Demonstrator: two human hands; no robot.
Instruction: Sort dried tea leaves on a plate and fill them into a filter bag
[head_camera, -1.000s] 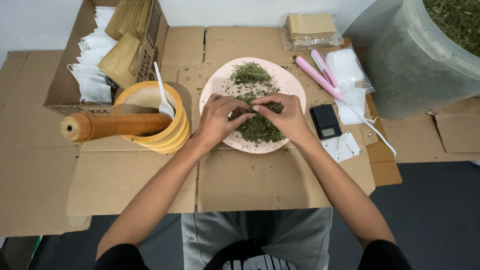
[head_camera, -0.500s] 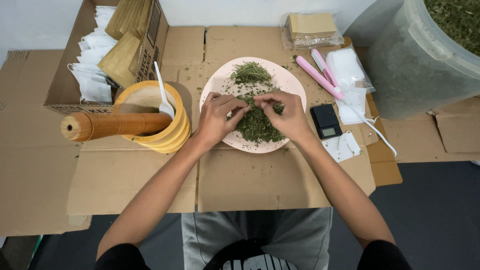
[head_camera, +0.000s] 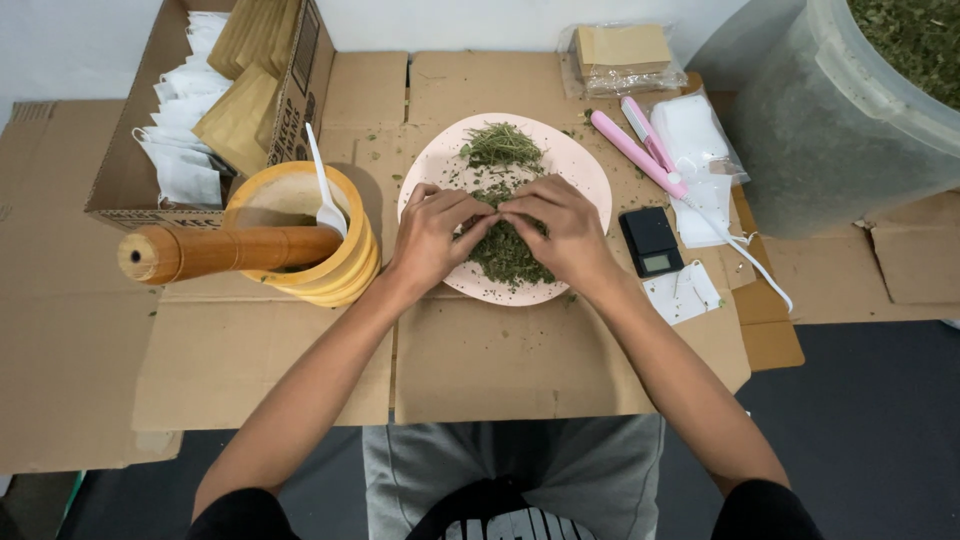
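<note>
Both hands are working over the pale pink plate (head_camera: 585, 165), picking through the heap of dried green herb (head_camera: 510, 252) lying on its near half. To do this picking well, the fingertips are best kept low over the plate so that loose flakes are falling back onto it and not onto the cardboard sheet (head_camera: 500, 360) — a light pinch seems better than a hard squeeze, since the leaves look brittle. The left hand (head_camera: 432, 238) is curling with its fingers bent inward, its fingertips meeting those of the right hand (head_camera: 565, 232) above the heap; each hand is pinching a small bit of herb, though what exactly sits between the fingertips is too small to tell. Neither hand is lying flat or spread wide. A second, smaller clump of herb (head_camera: 502, 146) is sitting on the far part of the plate, apart from the hands. Just left of the plate a yellow wooden mortar (head_camera: 345, 265) is standing with a wooden pestle (head_camera: 215, 252) and a white spoon (head_camera: 325, 195) resting in it.
</note>
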